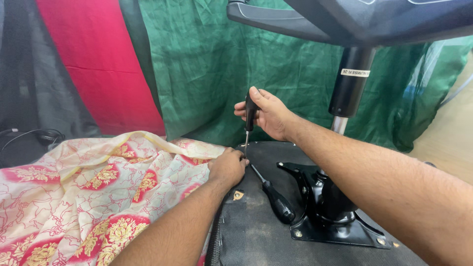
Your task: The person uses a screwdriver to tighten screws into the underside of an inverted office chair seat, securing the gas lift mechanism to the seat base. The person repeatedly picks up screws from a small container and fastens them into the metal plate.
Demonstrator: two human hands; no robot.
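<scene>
Head view: right hand (266,116) grips upright screwdriver (250,120) (tip down on the seat base (256,231)); left hand (226,167) steadies its tip, fingers curled

One label shows: a small white rectangular sticker (355,72) with dark print, wrapped around the black gas-lift cylinder (351,83) under the upturned chair base (354,19)

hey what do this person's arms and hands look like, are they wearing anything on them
Both arms are bare from the frame edge down, with no sleeves showing. The left hand and right hand wear no gloves; no rings, watch or wristband can be seen. The forearms carry dark hair.
</scene>
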